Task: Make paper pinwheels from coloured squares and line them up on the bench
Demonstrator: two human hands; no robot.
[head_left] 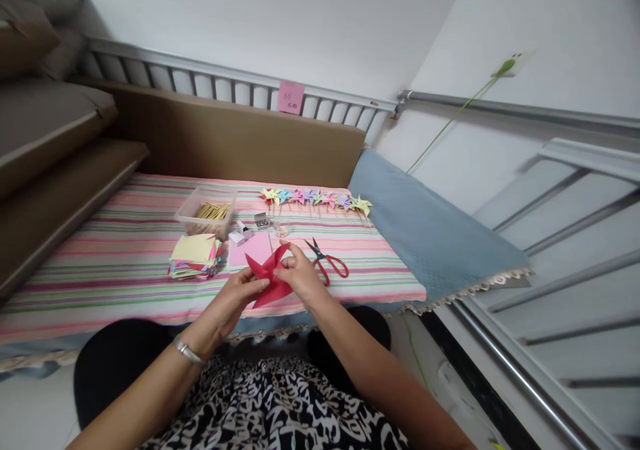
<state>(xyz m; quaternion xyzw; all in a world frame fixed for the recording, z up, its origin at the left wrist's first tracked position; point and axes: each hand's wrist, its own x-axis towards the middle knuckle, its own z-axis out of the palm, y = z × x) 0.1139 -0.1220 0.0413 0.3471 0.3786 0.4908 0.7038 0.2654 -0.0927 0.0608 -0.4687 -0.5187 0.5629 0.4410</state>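
Note:
Between both hands is a red paper pinwheel [273, 293], its corners partly folded in toward the middle. My left hand [245, 287] pinches its left side. At the upper right, my right hand [299, 271] presses fingers on the paper near its centre; the fingertips partly hide the folds. Red-handled scissors [334, 261] lie with spread blades just right of my right hand. Beyond the paper are a pink sheet [256, 245] and a small white box [241, 235]. A stack of coloured paper squares [196, 250] lies to the left.
A clear plastic tub [186, 215] of wooden sticks stands behind the paper stack. Several finished pinwheels [310, 197] line the back of the striped cloth [125, 250]. A small open box [261, 221] and a clear round container [281, 229] sit mid-cloth. A brown board [240, 140] stands behind.

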